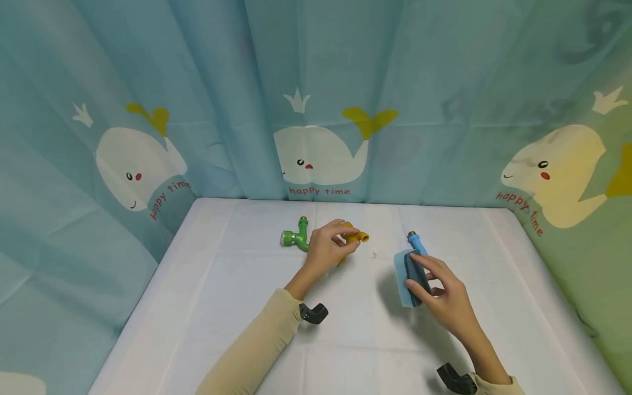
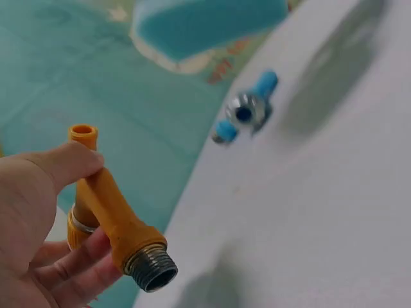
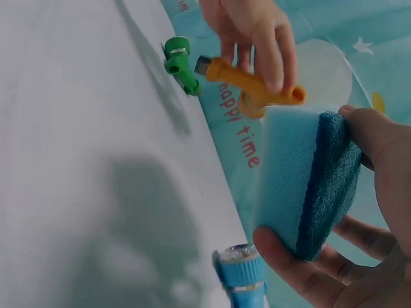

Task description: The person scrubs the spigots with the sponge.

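Above the white table my left hand (image 1: 328, 246) grips an orange-yellow tap (image 2: 112, 208) with thumb and fingers. Its threaded metal end shows in the left wrist view. My right hand (image 1: 446, 296) pinches a two-layer sponge (image 3: 302, 179) between thumb and fingers, light blue on one side and dark blue on the other. The sponge is held off the table, to the right of the orange tap and apart from it. Just beyond the sponge lies a blue tap (image 1: 416, 242), partly hidden by it in the head view. A green tap (image 1: 298, 237) rests left of my left hand, which covers its end.
The white-covered table (image 1: 237, 307) ends at a blue curtain (image 1: 222, 109) printed with whales, which hangs along its back and sides. Dark wrist mounts sit on my left wrist (image 1: 314, 314) and right wrist (image 1: 457, 379).
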Available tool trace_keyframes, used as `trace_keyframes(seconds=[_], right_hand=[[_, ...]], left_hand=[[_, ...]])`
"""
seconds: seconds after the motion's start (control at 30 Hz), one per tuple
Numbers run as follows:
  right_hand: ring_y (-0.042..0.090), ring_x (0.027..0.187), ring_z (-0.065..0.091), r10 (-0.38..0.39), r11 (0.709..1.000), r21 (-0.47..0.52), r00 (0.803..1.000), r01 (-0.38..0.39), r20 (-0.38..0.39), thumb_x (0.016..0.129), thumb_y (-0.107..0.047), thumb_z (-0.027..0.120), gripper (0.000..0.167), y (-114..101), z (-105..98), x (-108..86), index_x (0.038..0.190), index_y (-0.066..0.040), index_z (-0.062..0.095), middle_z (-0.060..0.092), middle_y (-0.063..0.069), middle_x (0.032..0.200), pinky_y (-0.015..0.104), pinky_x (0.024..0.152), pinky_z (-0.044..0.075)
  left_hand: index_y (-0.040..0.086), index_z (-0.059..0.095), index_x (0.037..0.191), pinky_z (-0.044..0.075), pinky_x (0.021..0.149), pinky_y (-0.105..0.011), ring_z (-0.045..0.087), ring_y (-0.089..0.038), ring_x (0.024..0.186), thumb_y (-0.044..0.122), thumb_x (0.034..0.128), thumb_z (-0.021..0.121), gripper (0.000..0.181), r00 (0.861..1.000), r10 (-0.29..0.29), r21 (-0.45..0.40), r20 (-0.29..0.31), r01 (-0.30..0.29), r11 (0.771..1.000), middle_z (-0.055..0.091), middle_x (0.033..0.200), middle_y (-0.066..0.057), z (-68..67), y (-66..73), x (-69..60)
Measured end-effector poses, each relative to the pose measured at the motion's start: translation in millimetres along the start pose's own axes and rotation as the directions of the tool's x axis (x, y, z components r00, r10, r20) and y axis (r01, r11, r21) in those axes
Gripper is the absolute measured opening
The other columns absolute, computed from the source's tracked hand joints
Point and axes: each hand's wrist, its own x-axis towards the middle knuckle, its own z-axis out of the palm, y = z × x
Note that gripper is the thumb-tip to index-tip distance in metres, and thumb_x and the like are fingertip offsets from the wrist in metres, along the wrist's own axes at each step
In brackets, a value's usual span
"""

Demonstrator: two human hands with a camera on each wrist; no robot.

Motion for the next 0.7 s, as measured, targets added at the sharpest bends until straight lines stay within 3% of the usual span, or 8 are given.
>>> trace_keyframes(seconds=[0.13, 0.33, 0.6, 0.7], right_hand=[[0.011, 0.096, 0.053, 0.009, 1.000, -0.006, 1.000, -0.009, 0.011, 0.086, -0.003, 0.083, 0.060, 5.0, -0.8, -2.8, 0.141, -0.017, 0.063, 0.059, 0.004, 0.139, 0.016, 0.065, 0.054], [0.012, 0.095, 0.053, 0.005, 1.000, -0.011, 1.000, -0.005, 0.006, 0.084, -0.003, 0.084, 0.061, 7.1, 0.9, -7.7, 0.140, -0.016, 0.063, 0.059, 0.004, 0.137, 0.017, 0.061, 0.054], [0.012, 0.093, 0.053, 0.006, 1.000, -0.018, 1.000, -0.007, -0.005, 0.086, -0.003, 0.083, 0.059, 7.4, -2.6, -8.6, 0.140, -0.018, 0.063, 0.059, 0.005, 0.138, 0.018, 0.060, 0.054], [0.012, 0.093, 0.053, 0.010, 0.999, -0.031, 1.000, -0.010, -0.008, 0.088, -0.005, 0.082, 0.058, 7.3, -5.1, -7.9, 0.141, -0.019, 0.063, 0.059, 0.005, 0.138, 0.019, 0.060, 0.054]], left_hand=[[0.017, 0.083, 0.104, 0.053, 0.062, -0.017, 0.066, -0.009, 0.068, 0.018, 0.0844, 0.086, 0.020, 0.999, -0.028, 0.155, 0.039, 0.021, 0.988, 0.072, 0.103, 0.001, 13.8, -10.5, 14.3], [0.026, 0.083, 0.105, 0.049, 0.061, -0.021, 0.063, -0.005, 0.078, 0.029, 0.0850, 0.085, 0.020, 0.988, -0.108, 0.317, 0.111, 0.068, 0.946, 0.069, 0.098, 0.009, 33.3, -22.5, 22.9], [0.024, 0.081, 0.109, 0.056, 0.070, -0.028, 0.067, -0.011, 0.090, 0.031, 0.0856, 0.085, 0.025, 0.986, -0.114, 0.355, 0.124, 0.063, 0.933, 0.070, 0.102, 0.008, 48.1, -30.1, 22.4], [0.021, 0.076, 0.120, 0.057, 0.090, -0.037, 0.067, -0.016, 0.104, 0.031, 0.0865, 0.085, 0.036, 0.985, -0.099, 0.368, 0.143, 0.039, 0.929, 0.072, 0.117, 0.004, 50.6, -31.4, 23.4]])
